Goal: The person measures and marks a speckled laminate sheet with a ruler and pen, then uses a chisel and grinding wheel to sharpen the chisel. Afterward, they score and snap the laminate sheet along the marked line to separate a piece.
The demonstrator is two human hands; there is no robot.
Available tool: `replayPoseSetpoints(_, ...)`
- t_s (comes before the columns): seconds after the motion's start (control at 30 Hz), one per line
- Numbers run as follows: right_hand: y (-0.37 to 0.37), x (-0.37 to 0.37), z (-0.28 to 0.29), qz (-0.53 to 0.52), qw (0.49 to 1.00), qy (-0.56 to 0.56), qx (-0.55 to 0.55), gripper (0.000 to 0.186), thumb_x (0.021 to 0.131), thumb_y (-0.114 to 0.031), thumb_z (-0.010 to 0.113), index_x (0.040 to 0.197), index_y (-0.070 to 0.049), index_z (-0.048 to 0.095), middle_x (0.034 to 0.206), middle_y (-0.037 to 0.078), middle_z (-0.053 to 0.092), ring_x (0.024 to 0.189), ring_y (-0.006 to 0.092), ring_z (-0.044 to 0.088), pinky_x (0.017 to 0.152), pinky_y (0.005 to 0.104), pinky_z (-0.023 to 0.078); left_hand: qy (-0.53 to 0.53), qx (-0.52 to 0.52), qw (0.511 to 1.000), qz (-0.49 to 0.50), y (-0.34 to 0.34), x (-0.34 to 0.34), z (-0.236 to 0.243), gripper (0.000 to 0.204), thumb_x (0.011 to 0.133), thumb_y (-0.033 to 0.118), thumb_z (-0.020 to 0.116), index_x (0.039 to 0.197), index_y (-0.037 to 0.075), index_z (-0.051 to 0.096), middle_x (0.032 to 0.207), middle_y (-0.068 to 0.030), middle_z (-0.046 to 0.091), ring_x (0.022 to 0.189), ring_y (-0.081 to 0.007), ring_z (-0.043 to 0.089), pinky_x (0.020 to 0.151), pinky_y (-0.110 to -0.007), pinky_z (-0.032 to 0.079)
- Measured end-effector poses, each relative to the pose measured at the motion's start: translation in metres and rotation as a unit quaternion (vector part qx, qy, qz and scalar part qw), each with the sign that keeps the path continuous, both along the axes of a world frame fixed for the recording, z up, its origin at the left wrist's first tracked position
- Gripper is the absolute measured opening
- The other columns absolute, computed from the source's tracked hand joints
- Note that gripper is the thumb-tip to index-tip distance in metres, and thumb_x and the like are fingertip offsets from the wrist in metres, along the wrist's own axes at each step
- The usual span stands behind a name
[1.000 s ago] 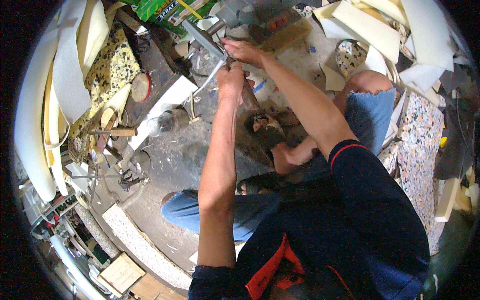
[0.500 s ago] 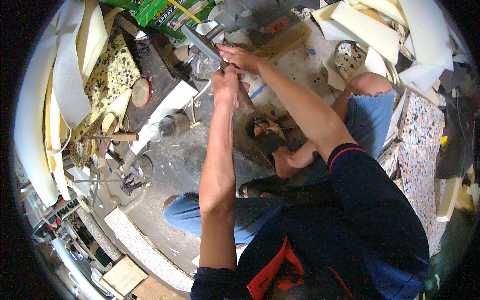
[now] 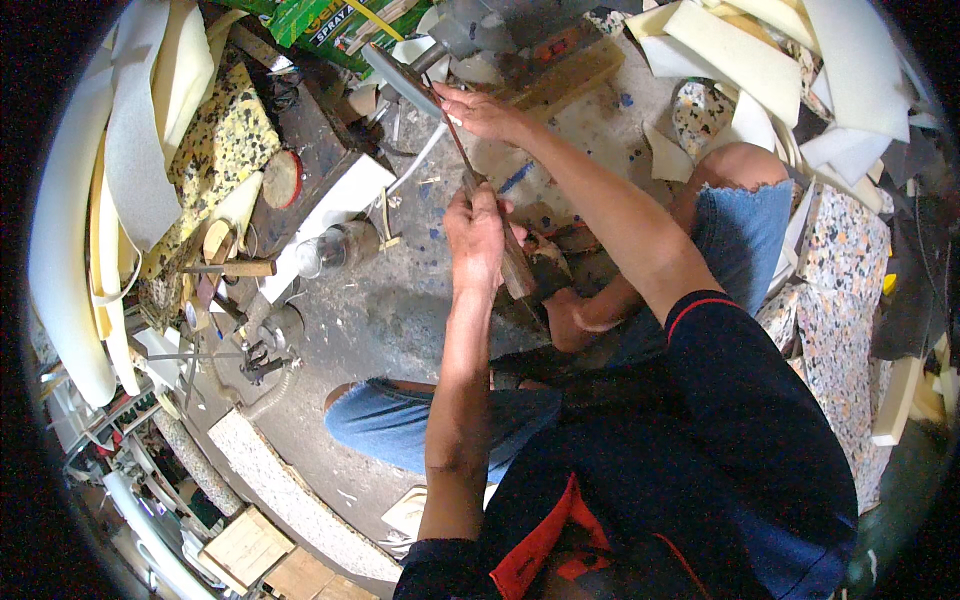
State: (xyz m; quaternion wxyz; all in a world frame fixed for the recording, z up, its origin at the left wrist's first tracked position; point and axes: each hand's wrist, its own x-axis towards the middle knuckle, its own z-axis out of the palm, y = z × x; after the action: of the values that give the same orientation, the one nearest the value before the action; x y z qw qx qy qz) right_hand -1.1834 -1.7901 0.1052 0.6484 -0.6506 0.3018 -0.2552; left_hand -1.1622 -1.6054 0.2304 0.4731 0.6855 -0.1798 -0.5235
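Observation:
A long, thin, brownish blade [image 3: 457,146] with a wooden handle [image 3: 517,272] slants from the grey disc-shaped wheel [image 3: 402,80] down toward my feet. Wrapped round the upper part of that handle is my left hand [image 3: 476,238]. My right hand [image 3: 488,114] is at the blade's far end, its fingertips and thumb closed on the blade close beside the wheel's face. The wheel is mounted on a grey motor [image 3: 475,28], partly blurred. The blade's tip is hard to make out against the wheel.
Foam pieces [image 3: 735,65] pile up at far right, with more foam strips [image 3: 80,230] along the left. A glass jar [image 3: 338,250], a hammer-like wooden-handled tool [image 3: 240,268] and a white board [image 3: 340,215] lie left of my hands. My sandalled foot [image 3: 545,265] is below the handle.
My left hand has moved back toward me and slightly right, drawing the handle away from the wheel, so more blade shows. My right hand stays near the wheel.

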Motion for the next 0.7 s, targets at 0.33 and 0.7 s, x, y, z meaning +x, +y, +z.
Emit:
replayPoseSetpoints(0.33,0.008,-0.009,0.022,0.002,0.996,0.074,-0.053,0.055,0.105,-0.032,0.042,0.152,-0.006,0.032,0.152,0.012,0.044,0.135,0.0200,0.046,0.110,0.0289,0.034,-0.029,-0.003,0.999,-0.033,0.041,-0.014,0.016,0.026,0.102,0.027,0.047,0.100,0.002,0.054,0.077,-0.0067,0.060,0.053,-0.0143,0.058,0.048,-0.030,0.047)
replayPoseSetpoints(0.7,0.035,-0.022,0.032,0.009,0.982,0.161,-0.101,0.055,0.105,-0.035,0.039,0.153,-0.010,0.032,0.148,0.015,0.047,0.134,0.0279,0.049,0.110,0.0337,0.036,-0.008,-0.011,1.000,-0.020,0.075,-0.022,0.020,0.024,0.102,0.024,0.047,0.101,0.003,0.058,0.078,-0.0051,0.060,0.054,-0.0143,0.057,0.050,-0.029,0.047)
